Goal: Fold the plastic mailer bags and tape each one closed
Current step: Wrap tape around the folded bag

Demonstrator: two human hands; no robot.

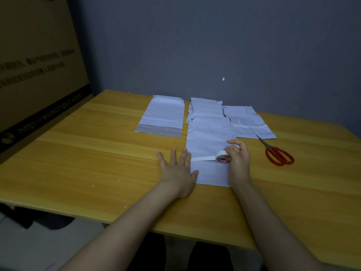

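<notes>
A white mailer bag (pixel 210 141) lies flat on the yellow wooden table (pixel 97 153), nearest me. My left hand (pixel 178 171) lies flat with straight fingers at the bag's left edge, its thumb on the bag. My right hand (pixel 238 159) grips a white tape roll (pixel 222 157) standing on the bag. A strip of tape (pixel 202 158) runs from the roll leftward across the bag to my left fingertips. Three more white mailer bags lie behind: one at the left (pixel 163 116), one in the middle (pixel 206 107), one at the right (pixel 249 122).
Red-handled scissors (pixel 277 153) lie on the table right of my right hand, blades pointing away. A large cardboard box (pixel 39 65) stands against the table's left side. A grey wall runs behind the table.
</notes>
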